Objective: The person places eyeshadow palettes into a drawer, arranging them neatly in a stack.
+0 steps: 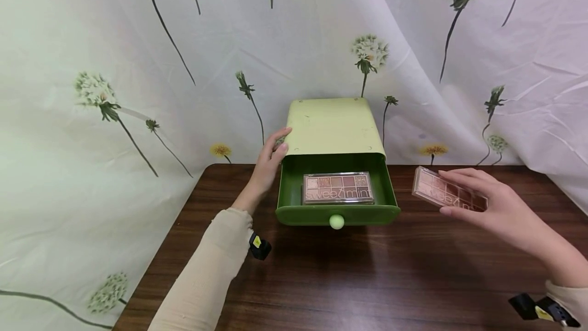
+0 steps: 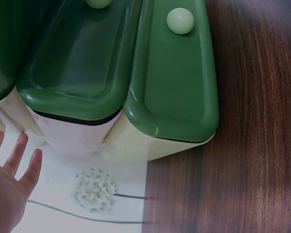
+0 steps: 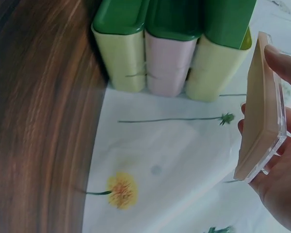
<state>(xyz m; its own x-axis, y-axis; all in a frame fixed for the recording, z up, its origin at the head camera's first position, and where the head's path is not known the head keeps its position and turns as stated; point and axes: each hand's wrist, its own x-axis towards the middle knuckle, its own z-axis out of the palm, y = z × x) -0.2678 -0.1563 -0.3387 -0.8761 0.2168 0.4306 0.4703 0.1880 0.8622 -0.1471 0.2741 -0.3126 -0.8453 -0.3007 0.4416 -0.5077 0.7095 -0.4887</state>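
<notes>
My right hand (image 1: 500, 203) pinches an eyeshadow palette (image 1: 434, 188) with a clear lid, between the thumb and fingers, to the right of a small drawer cabinet (image 1: 333, 124). In the right wrist view the palette's beige back and edge (image 3: 262, 107) show. The cabinet's green top drawer (image 1: 303, 215) is pulled out, and a similar palette lettered "sweet mint" (image 1: 337, 195) lies inside it. Against the upper left side of the cabinet rests my left hand (image 1: 265, 165), its fingers fairly straight in the left wrist view.
Below the top drawer, two more closed drawers show in the wrist views, a middle one (image 2: 77, 68) in a pink casing and a bottom one (image 2: 177, 77). The cabinet stands on a dark wooden table (image 1: 367, 280). A white curtain with dandelion prints (image 1: 312, 29) hangs behind.
</notes>
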